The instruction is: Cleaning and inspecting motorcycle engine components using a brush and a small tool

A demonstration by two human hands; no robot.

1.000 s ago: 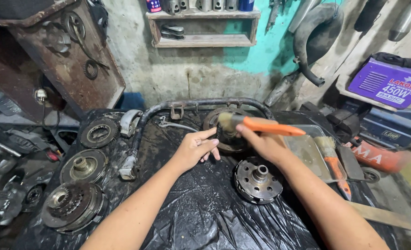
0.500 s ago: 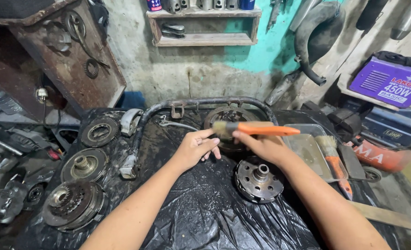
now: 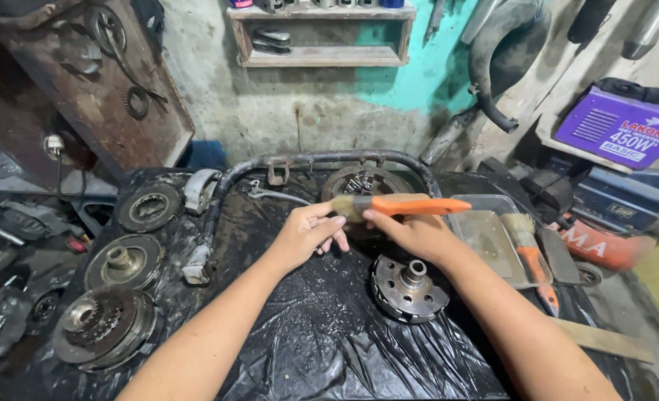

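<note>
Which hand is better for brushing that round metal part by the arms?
Probably the right hand: it holds the orange brush and hovers just above the round part. The left hand only touches the bristles and sits farther away.

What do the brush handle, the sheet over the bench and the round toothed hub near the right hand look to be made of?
Brush handle: probably plastic, smooth and evenly bright orange; the right hand holds it.
Sheet: thin black plastic film, glossy, crinkled, oil-smeared.
Toothed hub: metal, likely cast, dull grey with a greasy film and a machined centre boss.
</note>
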